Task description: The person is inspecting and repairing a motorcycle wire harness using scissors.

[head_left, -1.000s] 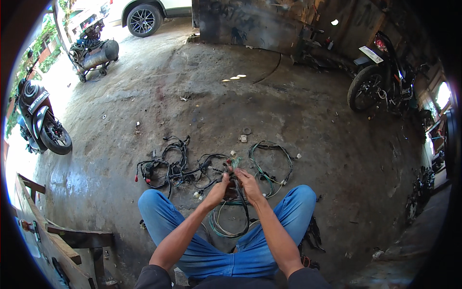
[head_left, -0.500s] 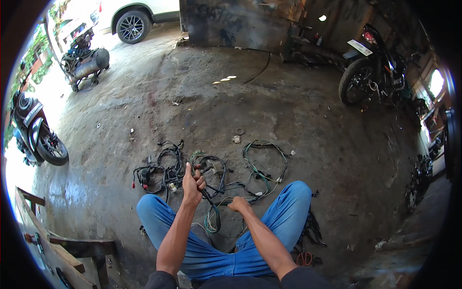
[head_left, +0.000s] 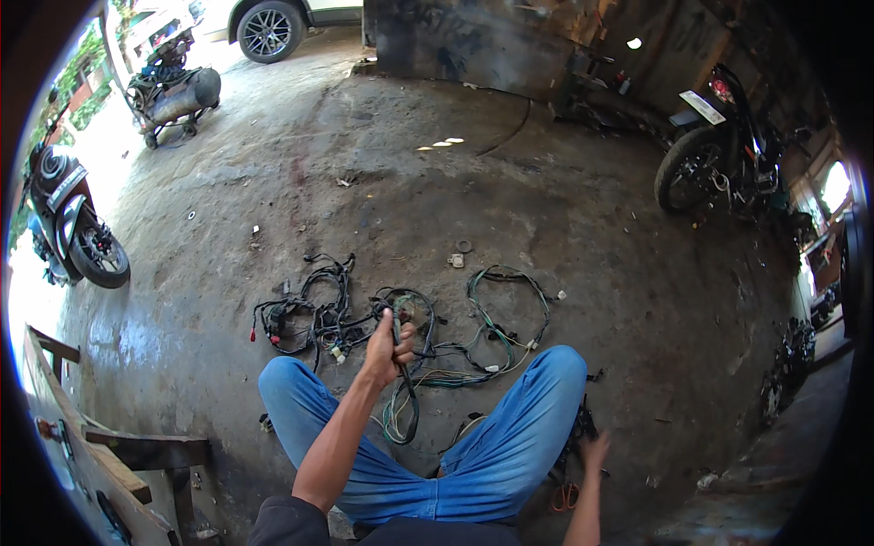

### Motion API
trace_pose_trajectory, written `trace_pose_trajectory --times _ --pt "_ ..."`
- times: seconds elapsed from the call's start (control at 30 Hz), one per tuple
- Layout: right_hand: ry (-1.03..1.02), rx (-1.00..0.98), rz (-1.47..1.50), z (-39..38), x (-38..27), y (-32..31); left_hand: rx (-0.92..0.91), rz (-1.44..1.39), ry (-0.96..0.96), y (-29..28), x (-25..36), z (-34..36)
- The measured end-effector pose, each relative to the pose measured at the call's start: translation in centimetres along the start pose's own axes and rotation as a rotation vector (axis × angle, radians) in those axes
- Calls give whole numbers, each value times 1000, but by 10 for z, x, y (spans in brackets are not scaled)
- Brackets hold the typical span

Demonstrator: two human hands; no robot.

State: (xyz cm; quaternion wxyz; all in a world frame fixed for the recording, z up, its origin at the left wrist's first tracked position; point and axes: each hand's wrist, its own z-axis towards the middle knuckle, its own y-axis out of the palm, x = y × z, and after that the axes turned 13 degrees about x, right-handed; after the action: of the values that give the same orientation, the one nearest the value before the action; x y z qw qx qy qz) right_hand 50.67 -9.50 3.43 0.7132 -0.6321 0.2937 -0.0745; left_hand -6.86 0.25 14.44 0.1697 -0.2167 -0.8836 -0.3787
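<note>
My left hand (head_left: 390, 348) is closed around a dark bundle of a wiring harness (head_left: 410, 428), whose lower end hangs in a loop between my legs. More of the harness lies tangled on the floor ahead: black wrapped branches with red and white connectors (head_left: 338, 354) at the left, and a wide loop of green and black wires (head_left: 471, 296) at the right. Out past my right knee, my right hand (head_left: 595, 449) is low over some dark items (head_left: 583, 426) on the floor. Its fingers look apart, slightly blurred, and nothing shows in them.
Orange loops (head_left: 564, 497) lie beside my right thigh. A wooden bench (head_left: 150, 446) stands at the near left. Motorbikes are parked at the left (head_left: 77, 227) and far right (head_left: 719, 155). An air compressor (head_left: 177, 96) and a white car (head_left: 273, 27) are farther back.
My right hand has left the wires between my knees and swung right, past my right knee. My left hand keeps its grip on the harness. The view has shifted slightly.
</note>
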Motion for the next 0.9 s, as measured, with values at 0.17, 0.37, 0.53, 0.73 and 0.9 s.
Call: trace_pose_trajectory --times 0.17,0.37,0.53,0.73,0.9 --pt "415 -94 -190 -123 50 55 -17 299 242 12 -25 -16" --pt "141 162 -367 -163 58 47 -99 719 630 17 -17 -24" --pt "257 148 -271 -163 67 37 -194 945 813 22 -7 -38" --pt "421 29 -272 -145 79 47 -275 1138 758 26 -15 -52" --pt "434 -46 -90 -138 95 69 -363 1295 808 25 -26 -56"
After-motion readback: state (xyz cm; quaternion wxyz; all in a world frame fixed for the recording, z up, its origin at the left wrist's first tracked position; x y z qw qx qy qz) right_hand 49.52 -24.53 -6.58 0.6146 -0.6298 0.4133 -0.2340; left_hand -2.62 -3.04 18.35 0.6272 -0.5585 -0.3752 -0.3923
